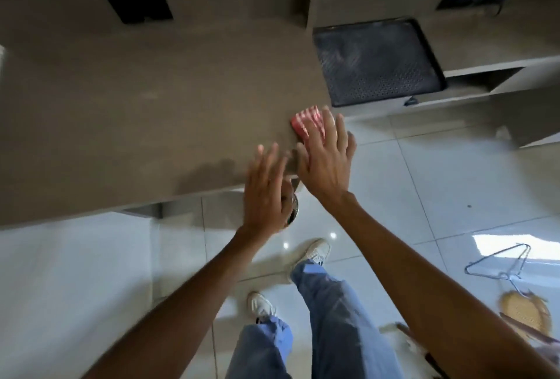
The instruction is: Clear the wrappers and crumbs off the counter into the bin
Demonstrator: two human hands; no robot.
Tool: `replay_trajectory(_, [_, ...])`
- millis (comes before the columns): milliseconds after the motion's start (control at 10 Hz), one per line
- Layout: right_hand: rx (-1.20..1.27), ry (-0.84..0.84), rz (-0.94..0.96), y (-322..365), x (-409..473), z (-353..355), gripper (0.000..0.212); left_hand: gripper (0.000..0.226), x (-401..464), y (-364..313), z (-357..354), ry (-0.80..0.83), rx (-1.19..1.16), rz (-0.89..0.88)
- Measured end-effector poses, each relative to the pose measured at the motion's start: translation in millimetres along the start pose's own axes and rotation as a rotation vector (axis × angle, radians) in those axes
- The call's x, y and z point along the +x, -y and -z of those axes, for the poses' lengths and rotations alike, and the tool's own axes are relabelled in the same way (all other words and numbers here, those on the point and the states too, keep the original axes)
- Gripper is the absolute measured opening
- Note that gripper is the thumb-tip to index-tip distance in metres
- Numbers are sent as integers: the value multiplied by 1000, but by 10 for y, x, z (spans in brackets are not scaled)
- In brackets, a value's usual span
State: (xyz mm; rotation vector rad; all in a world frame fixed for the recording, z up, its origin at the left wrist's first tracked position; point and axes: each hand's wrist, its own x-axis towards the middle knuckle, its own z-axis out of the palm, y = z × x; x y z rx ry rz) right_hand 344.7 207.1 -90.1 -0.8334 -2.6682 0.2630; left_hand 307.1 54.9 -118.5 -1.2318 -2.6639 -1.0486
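Note:
A brown counter [136,106] fills the upper left. At its near right corner lies a red-and-white striped cloth [304,120]. My right hand [325,163] presses flat on the cloth with fingers spread, covering its near part. My left hand [265,194] hovers open at the counter's front edge, palm down, holding nothing. Just below that edge, a round metal rim [293,210] shows past my left hand; it may be the bin, but most of it is hidden. I can make out no wrappers, and the blur hides any crumbs.
A black perforated tray [375,60] sits on a lower shelf right of the counter. A dark square opening [136,1] is at the counter's back. A wire hanger [500,263] and a woven item [524,309] lie on the tiled floor at right. My feet stand below.

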Motion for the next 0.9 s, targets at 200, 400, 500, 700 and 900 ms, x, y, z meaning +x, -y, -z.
replay_trajectory(200, [9,319,-72,-243,502,-167,57,55,989,51,-10,99,123,68])
replay_trajectory(400, [100,210,-224,-705,1672,-407,57,59,2088,206,-267,141,273,22])
replay_trajectory(500, [47,221,-234,-957,2422,-660,56,61,2688,353,-456,150,338,28])
replay_trajectory(700, [-20,410,-247,-1153,3125,-1057,55,62,3194,524,-521,175,419,82])
replay_trajectory(900, [218,-66,186,-429,2735,-286,48,66,3185,408,420,30,424,82])
